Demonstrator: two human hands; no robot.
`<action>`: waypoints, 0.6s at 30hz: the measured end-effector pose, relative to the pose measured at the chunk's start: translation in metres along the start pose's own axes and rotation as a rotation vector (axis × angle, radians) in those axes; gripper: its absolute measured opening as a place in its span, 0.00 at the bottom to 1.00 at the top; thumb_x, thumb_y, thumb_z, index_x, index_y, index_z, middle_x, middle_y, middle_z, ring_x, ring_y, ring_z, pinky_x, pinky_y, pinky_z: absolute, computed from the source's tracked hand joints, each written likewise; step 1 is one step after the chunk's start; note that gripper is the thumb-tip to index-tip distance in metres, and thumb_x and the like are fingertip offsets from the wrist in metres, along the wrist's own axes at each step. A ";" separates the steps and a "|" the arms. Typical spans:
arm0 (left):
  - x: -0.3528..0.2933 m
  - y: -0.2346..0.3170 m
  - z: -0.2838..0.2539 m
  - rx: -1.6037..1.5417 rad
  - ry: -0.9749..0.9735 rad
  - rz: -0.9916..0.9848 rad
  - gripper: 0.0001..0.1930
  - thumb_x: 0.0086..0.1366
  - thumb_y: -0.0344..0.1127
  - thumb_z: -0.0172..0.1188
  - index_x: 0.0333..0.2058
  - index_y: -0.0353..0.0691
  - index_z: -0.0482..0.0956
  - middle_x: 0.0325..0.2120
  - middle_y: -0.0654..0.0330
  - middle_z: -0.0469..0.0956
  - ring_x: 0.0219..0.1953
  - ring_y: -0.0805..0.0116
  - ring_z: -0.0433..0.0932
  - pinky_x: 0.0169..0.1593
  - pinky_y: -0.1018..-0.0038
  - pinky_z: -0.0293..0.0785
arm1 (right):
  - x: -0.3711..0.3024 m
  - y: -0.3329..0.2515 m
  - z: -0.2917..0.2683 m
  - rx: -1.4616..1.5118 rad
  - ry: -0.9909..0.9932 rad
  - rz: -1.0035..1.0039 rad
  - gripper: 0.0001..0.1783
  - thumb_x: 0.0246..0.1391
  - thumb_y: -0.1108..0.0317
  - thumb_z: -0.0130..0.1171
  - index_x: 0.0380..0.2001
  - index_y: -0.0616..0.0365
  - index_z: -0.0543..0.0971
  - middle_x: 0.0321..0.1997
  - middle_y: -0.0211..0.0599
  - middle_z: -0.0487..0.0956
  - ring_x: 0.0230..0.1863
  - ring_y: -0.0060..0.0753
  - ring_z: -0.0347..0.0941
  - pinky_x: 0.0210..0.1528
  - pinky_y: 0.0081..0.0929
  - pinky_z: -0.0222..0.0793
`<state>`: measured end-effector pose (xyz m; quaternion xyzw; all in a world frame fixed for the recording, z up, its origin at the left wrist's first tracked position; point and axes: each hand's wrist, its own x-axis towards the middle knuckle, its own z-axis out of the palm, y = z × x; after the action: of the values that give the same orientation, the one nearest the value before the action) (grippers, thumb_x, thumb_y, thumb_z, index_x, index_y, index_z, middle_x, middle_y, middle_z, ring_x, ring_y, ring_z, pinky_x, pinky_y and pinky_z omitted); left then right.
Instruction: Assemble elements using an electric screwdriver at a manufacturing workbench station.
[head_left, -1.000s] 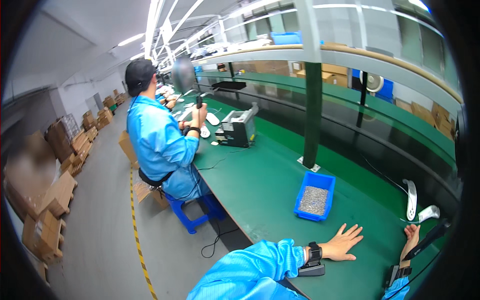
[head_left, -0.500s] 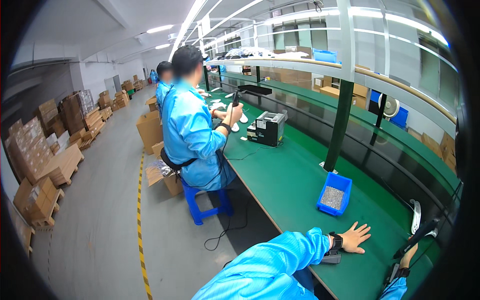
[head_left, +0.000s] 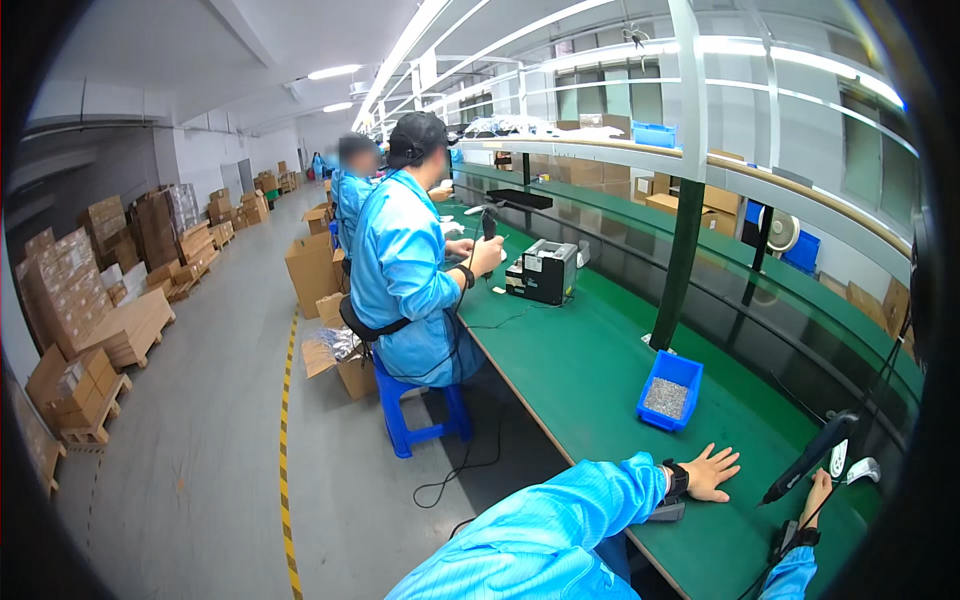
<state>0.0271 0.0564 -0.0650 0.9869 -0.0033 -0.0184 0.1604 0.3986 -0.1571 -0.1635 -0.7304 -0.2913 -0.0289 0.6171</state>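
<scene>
Two white parts (head_left: 838, 458) sit at the bench's right end, just past the fingertips of my right hand (head_left: 818, 498). That hand is half curled; contact or grip on a part, can't tell. Black pen-shaped tool (head_left: 815, 452) slants across the view by it, tip down-left. Left hand (head_left: 710, 472): palm down, fingers spread wide on the green bench (head_left: 590, 390), holding nothing. To do this reach well, I'd brace on the left palm, keep the right wrist low, come in from the side so the tool and cord don't snag, and take a part by its body. Count: two white parts, one tool near me, one blue bin (head_left: 678, 368) of small metal pieces (too many to count) beyond my left hand, one black machine (head_left: 542, 272), two co-workers (head_left: 405, 270) close by along the bench.
</scene>
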 end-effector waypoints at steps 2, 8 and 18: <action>0.000 -0.001 -0.001 0.006 -0.006 -0.001 0.40 0.60 0.60 0.39 0.61 0.35 0.46 0.63 0.46 0.37 0.66 0.52 0.32 0.62 0.47 0.29 | 0.002 0.002 0.001 -0.025 -0.006 0.003 0.15 0.58 0.60 0.46 0.33 0.62 0.74 0.27 0.28 0.71 0.32 0.21 0.64 0.37 0.19 0.59; 0.002 -0.002 0.003 0.021 0.005 0.000 0.40 0.60 0.60 0.38 0.61 0.34 0.46 0.63 0.46 0.37 0.66 0.52 0.32 0.62 0.47 0.29 | 0.008 0.028 0.000 0.178 -0.004 0.024 0.15 0.58 0.61 0.45 0.36 0.64 0.73 0.29 0.28 0.72 0.32 0.21 0.65 0.37 0.20 0.60; 0.003 0.003 0.002 0.035 0.020 0.015 0.40 0.60 0.60 0.38 0.61 0.34 0.47 0.63 0.45 0.38 0.66 0.51 0.34 0.62 0.47 0.30 | 0.009 0.032 -0.004 0.035 0.074 -0.098 0.10 0.56 0.61 0.51 0.30 0.57 0.72 0.25 0.26 0.69 0.30 0.21 0.64 0.34 0.19 0.58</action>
<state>0.0303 0.0528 -0.0663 0.9896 -0.0093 -0.0074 0.1430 0.4222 -0.1594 -0.1875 -0.7030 -0.3040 -0.0811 0.6378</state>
